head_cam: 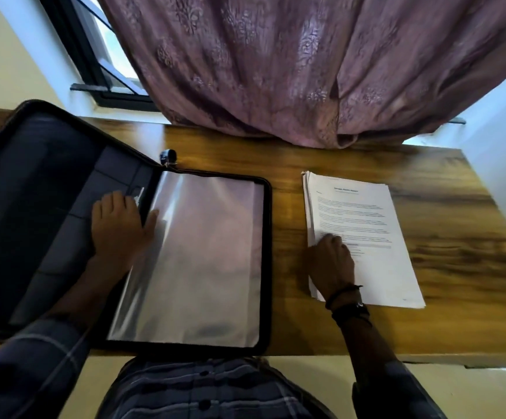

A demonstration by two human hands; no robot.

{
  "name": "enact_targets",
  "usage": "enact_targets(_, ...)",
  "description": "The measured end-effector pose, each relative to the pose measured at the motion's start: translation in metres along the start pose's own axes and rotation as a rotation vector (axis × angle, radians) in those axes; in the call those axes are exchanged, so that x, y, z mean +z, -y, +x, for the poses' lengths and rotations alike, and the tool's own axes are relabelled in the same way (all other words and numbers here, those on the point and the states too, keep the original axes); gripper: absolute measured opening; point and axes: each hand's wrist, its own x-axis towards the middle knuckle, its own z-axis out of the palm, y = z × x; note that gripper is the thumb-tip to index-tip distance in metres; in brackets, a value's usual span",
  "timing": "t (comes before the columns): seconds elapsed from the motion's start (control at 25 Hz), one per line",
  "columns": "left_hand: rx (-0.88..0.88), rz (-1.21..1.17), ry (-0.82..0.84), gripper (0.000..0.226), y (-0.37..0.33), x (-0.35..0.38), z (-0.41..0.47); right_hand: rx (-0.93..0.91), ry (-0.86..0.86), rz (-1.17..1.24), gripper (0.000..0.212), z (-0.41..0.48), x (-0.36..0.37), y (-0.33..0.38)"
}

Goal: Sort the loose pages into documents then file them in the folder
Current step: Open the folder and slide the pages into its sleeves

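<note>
Lying open on the left half of the wooden table [457, 237], the black zip folder [34, 192] has its cover raised at the far left and a clear plastic sleeve [203, 252] flat on its right half. The left hand [117, 225] rests on the dark lining just beside the spine with its fingers straight and gripping nothing, and its thumb touches the sleeve's left edge. The stack of loose pages [375, 237] sits on the right of the table, well apart from the folder, with a printed sheet on top. The right hand [332, 261] lies on the stack's near left part with bent fingers. Blur hides whether they pinch a sheet or only press it, so I cannot tell. Dark bands [347, 300] circle that wrist. A mauve curtain [276, 71] hangs at the far edge.
</note>
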Motion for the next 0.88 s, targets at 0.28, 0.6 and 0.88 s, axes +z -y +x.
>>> enact_targets(0.28,0.244,-0.490,0.041,0.039,0.013,0.009,0.072,-0.152,0.006,0.063,0.008,-0.014,-0.040,0.069)
enact_targets(0.6,-0.435,-1.492,0.723,0.027,-0.036,0.003,0.055,-0.186,0.275,0.538,0.065,-0.033,-0.023,0.157)
enact_targets(0.88,-0.852,-1.976,0.661,0.028,-0.030,0.013,0.066,0.108,0.314,0.735,0.036,0.026,-0.012,0.104)
